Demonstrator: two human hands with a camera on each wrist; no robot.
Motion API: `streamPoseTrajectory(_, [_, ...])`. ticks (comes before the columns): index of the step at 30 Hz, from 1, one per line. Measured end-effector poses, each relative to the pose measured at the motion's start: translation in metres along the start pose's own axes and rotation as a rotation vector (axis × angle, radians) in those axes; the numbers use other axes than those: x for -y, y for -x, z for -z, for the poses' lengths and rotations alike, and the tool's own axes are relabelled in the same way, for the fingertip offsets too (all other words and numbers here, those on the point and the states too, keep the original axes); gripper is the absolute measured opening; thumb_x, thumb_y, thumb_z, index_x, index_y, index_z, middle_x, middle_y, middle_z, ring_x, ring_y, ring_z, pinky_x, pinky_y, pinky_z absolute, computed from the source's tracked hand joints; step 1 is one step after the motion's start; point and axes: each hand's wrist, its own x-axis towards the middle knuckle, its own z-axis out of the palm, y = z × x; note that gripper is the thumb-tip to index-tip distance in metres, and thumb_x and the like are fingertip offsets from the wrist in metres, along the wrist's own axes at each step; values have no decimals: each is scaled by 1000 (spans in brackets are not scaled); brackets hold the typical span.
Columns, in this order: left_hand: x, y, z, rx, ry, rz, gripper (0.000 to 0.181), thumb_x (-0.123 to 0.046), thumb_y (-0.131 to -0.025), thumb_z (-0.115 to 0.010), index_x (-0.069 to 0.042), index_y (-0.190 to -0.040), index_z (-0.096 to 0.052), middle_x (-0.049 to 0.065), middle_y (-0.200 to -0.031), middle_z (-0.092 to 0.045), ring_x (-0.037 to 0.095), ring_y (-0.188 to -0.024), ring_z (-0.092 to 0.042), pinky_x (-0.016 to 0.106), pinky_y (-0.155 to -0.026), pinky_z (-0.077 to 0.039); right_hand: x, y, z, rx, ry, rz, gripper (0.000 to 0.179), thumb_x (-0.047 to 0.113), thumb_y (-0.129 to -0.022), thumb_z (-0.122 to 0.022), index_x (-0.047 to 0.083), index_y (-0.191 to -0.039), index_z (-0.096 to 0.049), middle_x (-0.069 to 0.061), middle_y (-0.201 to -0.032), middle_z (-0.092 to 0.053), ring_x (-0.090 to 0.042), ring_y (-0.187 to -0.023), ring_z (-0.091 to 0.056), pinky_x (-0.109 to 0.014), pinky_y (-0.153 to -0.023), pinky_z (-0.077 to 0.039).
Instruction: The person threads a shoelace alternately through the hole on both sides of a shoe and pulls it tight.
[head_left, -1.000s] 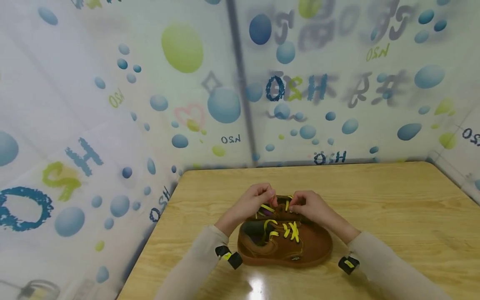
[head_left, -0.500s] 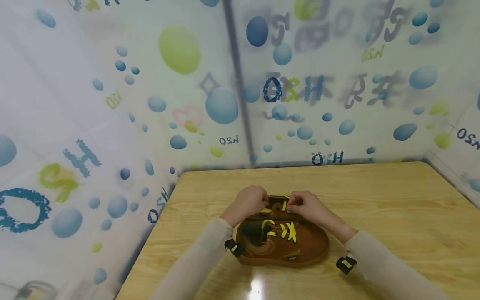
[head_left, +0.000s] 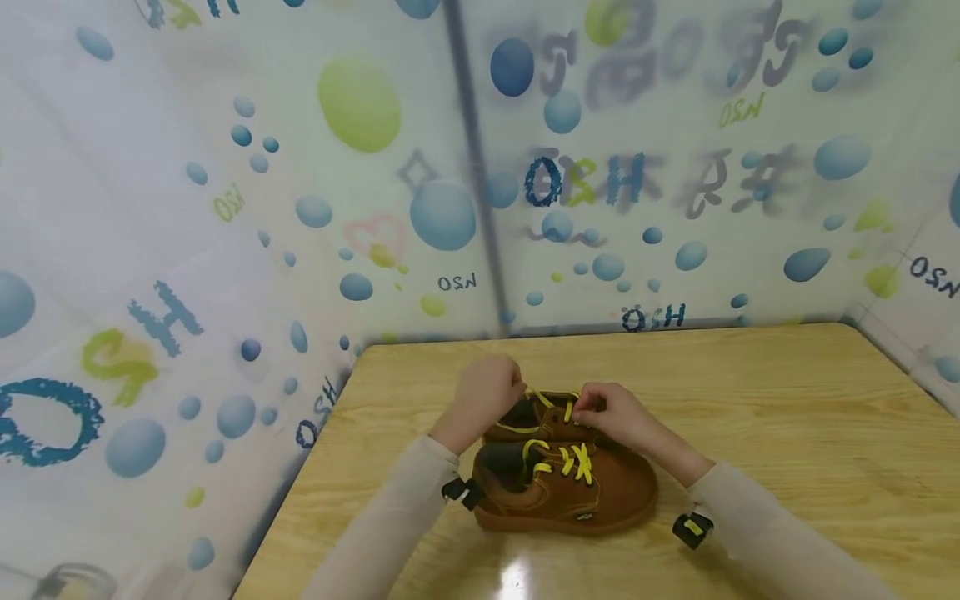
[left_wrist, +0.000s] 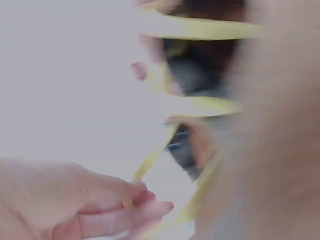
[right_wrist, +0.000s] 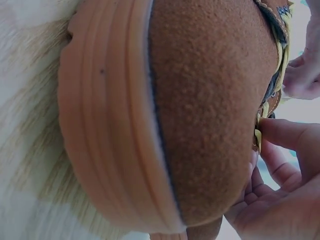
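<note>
Two brown suede shoes with yellow laces lie side by side, toes to the right. The near shoe (head_left: 618, 487) has its laces crossed over the tongue. Behind it, the far shoe (head_left: 551, 427) is partly hidden by it and by my hands. My left hand (head_left: 483, 398) is raised at the far shoe's heel end; in the left wrist view its thumb and fingers pinch a yellow shoelace (left_wrist: 150, 162), drawn taut from the shoe. At the far shoe's eyelets, my right hand (head_left: 618, 418) pinches another part of the lace (right_wrist: 258, 135) between thumb and finger.
The shoes rest on a wooden table (head_left: 772, 400), whose back edge meets a wall (head_left: 600, 108) printed with bubbles and letters. Each sleeve carries a small black wrist camera (head_left: 692, 529). A blurred tan surface (left_wrist: 280, 125) fills the right of the left wrist view.
My left hand has moved left and slightly up, away from the right hand, pulling the lace out with it. The right hand stays at the eyelets. The shoes keep their places.
</note>
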Motion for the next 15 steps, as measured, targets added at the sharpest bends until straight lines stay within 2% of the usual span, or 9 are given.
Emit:
streamPoseTrajectory(2, [5, -1, 8, -22, 204, -30, 22, -18, -95, -64, -12, -78, -75, -4, -67, -68, 4, -54, -53, 20, -51, -40, 0, 0, 1, -7, 5, 3, 7, 12, -93, -67, 5, -90, -67, -9, -86, -67, -15, -74, -56, -29, -67, -46])
streamPoseTrajectory(4, [7, -2, 11, -8, 441, -49, 19, -21, -97, -62, -12, -102, -78, 1, -91, -78, 6, -71, -67, 21, -63, -51, 0, 0, 3, -9, 5, 9, 7, 12, -93, -67, 5, -90, -67, -9, -86, -67, -14, -74, -56, -29, -68, -46])
streamPoseTrajectory(7, [5, -6, 6, 46, 799, -68, 27, -25, -100, -60, -10, -119, -72, 7, -111, -76, 14, -97, -73, 26, -81, -58, -1, -1, 4, -9, -11, 18, 7, 10, -93, -66, 4, -90, -67, -10, -87, -68, -13, -74, -57, -28, -69, -47])
streamPoseTrajectory(8, [4, -6, 4, 67, 910, -68, 28, -26, -100, -60, -10, -121, -71, 8, -113, -76, 16, -103, -72, 28, -86, -58, -1, -1, 4, -7, -17, 21, 7, 10, -93, -66, 3, -91, -67, -10, -87, -67, -13, -75, -57, -28, -69, -48])
streamPoseTrajectory(10, [2, -7, -1, 95, 1091, -75, 29, -23, -100, -60, -9, -123, -68, 14, -112, -75, 25, -105, -72, 33, -90, -58, -2, -1, 5, -7, -14, 30, 7, 10, -93, -66, 3, -92, -67, -10, -88, -68, -12, -75, -57, -27, -69, -48])
streamPoseTrajectory(12, [1, -8, -4, 116, 1180, -83, 29, -18, -100, -58, -9, -127, -64, 18, -106, -75, 29, -97, -73, 37, -89, -59, -2, -1, 5, -37, 13, 36, 6, 11, -93, -66, 5, -93, -67, -10, -89, -68, -12, -74, -56, -27, -68, -48])
streamPoseTrajectory(14, [1, -8, -5, 142, 1186, -92, 30, -15, -101, -57, -9, -131, -59, 21, -100, -74, 29, -85, -73, 43, -85, -59, 0, -1, 6, -95, 63, 57, 5, 11, -93, -66, 6, -95, -67, -8, -90, -68, -12, -75, -56, -27, -68, -47])
streamPoseTrajectory(15, [1, -8, -5, 153, 1154, -100, 31, -14, -101, -57, -8, -132, -57, 22, -97, -74, 27, -81, -72, 45, -82, -60, 1, -2, 6, -125, 91, 77, 6, 11, -93, -67, 7, -97, -67, -9, -90, -67, -12, -75, -56, -28, -67, -47])
